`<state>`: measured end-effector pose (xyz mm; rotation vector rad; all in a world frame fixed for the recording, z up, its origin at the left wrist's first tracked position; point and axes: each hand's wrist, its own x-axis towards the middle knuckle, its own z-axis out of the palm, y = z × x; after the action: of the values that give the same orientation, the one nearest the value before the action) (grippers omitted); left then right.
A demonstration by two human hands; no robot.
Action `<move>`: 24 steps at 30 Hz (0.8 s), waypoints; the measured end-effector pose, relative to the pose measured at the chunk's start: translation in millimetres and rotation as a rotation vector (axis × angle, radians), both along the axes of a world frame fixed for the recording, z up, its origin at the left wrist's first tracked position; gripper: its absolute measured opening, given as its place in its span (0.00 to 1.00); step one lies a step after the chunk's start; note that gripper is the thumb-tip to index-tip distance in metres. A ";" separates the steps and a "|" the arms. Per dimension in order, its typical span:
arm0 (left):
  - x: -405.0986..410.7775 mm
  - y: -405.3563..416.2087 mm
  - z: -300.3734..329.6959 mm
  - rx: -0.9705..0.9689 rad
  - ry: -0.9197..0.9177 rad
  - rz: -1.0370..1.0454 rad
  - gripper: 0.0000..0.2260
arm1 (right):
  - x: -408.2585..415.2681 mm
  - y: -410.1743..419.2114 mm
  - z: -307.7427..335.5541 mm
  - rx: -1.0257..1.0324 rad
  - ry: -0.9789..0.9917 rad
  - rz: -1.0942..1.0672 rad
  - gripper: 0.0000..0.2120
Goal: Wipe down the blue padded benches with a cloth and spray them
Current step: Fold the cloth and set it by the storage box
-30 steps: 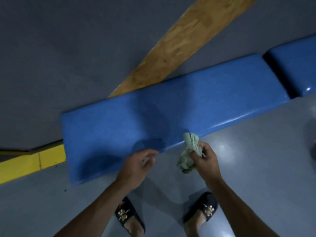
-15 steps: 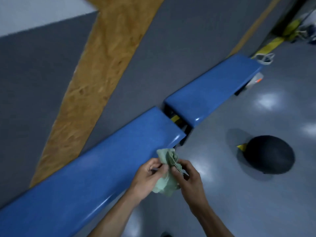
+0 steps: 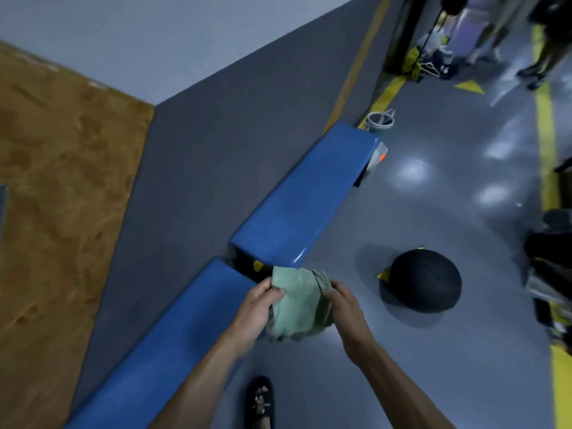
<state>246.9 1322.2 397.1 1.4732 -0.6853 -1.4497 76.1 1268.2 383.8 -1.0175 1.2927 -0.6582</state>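
Gripping the green cloth point(image 3: 298, 305), both hands' fingers point(image 3: 332, 287), now spread wider than before

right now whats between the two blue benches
In the head view, a dark gap separates the near bench from the far bench. A small yellow patch shows inside it. The green cloth, held by both hands, covers its front edge.

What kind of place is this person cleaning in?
Probably a gym or training hall: long blue padded benches run along a padded wall, a heavy black ball sits on the shiny floor, and yellow lines mark it.
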 end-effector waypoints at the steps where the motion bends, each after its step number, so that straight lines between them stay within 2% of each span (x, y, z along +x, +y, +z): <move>1: 4.3 -16.1 3.5 0.007 0.011 -0.030 0.11 | 3.9 -13.6 2.3 0.047 -0.001 -0.016 0.09; 4: 17.0 -73.0 12.7 -0.008 0.038 -0.107 0.11 | 12.5 -55.5 14.1 0.162 -0.135 -0.035 0.15; 8: 21.0 -162.2 25.6 -0.070 0.074 -0.219 0.11 | 3.5 -120.9 31.1 0.142 -0.235 -0.014 0.16; 11: 6.5 -231.5 32.7 -0.088 0.016 -0.278 0.10 | -16.4 -178.3 33.2 0.132 -0.222 -0.109 0.19; 15: -19.8 -327.4 27.8 -0.096 -0.110 -0.305 0.09 | -50.5 -262.9 33.4 0.113 -0.234 -0.222 0.13; 18: -44.1 -403.5 19.6 -0.125 -0.225 -0.300 0.12 | -78.6 -337.7 32.4 0.094 -0.229 -0.213 0.11; 24: -98.3 -540.4 19.5 -0.147 -0.284 -0.161 0.04 | -127.6 -490.6 33.1 0.102 -0.170 -0.163 0.09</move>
<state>148.6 781.7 416.6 1.5515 -1.0835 -1.2888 -51.5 777.6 416.9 -0.7616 1.2546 -0.7774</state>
